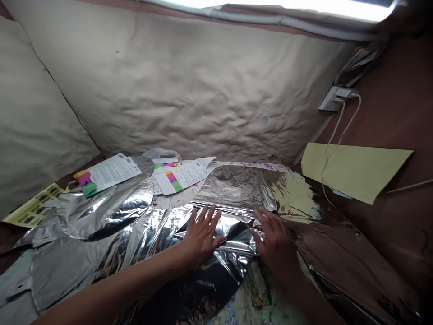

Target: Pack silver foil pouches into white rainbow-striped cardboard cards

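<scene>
My left hand (202, 237) lies open with spread fingers on a folded piece of shiny silver foil (233, 225). At the right end of that fold is my right hand (275, 241), slightly blurred, its fingers stretched out and its thumb apart, touching the foil. Behind both hands, a smoother foil sheet (233, 185) runs back over the table, with a pale yellow patch (294, 196) at its right side. Dark reflective foil (203, 289) spreads below the left hand. What lies under my palms is hidden.
Printed cards (184, 177) and another card (111, 175) rest at the back. A rounded silver foil piece (115, 212) lies on the left, near a yellow label sheet (34, 207). On the right, white cables (326, 158) hang from a socket (338, 97) across yellow paper (355, 169).
</scene>
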Action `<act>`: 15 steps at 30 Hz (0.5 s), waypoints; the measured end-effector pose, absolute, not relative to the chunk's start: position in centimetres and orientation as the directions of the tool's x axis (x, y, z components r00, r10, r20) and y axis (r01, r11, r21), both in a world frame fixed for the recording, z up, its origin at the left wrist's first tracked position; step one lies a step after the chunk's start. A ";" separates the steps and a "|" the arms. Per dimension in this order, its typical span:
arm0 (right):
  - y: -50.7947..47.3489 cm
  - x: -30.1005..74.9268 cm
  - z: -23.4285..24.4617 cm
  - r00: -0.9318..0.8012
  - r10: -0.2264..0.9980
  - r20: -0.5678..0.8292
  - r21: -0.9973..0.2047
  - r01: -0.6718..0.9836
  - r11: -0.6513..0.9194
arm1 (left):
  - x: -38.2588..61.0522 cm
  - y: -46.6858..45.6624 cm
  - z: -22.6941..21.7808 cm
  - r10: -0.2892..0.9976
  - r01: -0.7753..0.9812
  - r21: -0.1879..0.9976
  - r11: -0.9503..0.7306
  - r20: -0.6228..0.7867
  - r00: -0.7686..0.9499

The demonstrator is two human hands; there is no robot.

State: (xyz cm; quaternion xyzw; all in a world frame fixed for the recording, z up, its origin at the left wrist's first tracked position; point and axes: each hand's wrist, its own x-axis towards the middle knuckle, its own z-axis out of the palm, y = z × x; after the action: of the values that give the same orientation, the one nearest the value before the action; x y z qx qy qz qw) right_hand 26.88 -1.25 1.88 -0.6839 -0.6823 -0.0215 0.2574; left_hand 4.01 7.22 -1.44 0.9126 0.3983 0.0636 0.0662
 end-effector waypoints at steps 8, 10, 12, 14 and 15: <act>-0.2 24.3 0.7 -0.226 0.971 0.081 -0.159 0.958 0.237 | 3.5 8.0 -1.1 0.737 0.717 0.208 -0.666 0.034 0.675; -0.3 25.7 0.0 -0.170 0.983 0.075 -0.146 0.973 0.180 | 3.3 8.3 -1.0 0.727 0.707 0.219 -0.673 0.020 0.686; -0.7 27.1 -0.7 -0.128 0.988 0.083 -0.134 0.981 0.138 | 3.0 8.6 -0.9 0.716 0.695 0.227 -0.682 0.014 0.698; -1.4 28.1 -1.4 -0.128 0.988 0.084 -0.140 0.980 0.139 | 2.6 9.2 -0.8 0.709 0.688 0.232 -0.687 0.010 0.705; -1.9 28.2 -1.5 -0.132 0.988 0.086 -0.146 0.979 0.143 | 2.4 9.5 -0.6 0.702 0.682 0.231 -0.694 0.006 0.712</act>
State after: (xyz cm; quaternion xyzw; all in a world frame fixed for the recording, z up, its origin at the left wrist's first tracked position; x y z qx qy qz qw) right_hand 28.21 -1.88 -1.54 -0.6538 -0.7518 0.0271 0.0808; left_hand 2.38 9.53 -0.61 0.9192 0.3764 0.0468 0.1064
